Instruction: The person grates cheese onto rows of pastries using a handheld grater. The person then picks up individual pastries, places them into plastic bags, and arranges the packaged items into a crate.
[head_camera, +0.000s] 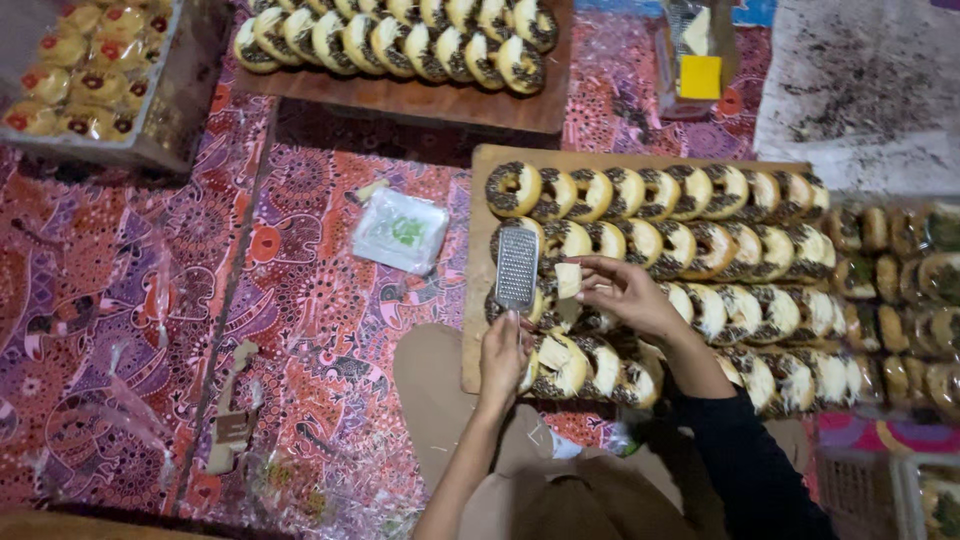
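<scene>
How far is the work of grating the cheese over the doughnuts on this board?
Done: the few doughnuts under the hands already carry pale cheese shavings. In hand: the left hand holds the metal grater over the wooden board, and the right hand holds a cheese piece. Left: the upper rows show only chocolate sprinkles.

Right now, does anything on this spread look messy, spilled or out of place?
Mostly tidy: the doughnuts sit in neat rows on the wooden board. A few pale shreds lie loose on the person's lap below the left hand holding the grater. A small plastic packet lies askew on the patterned cloth.
</scene>
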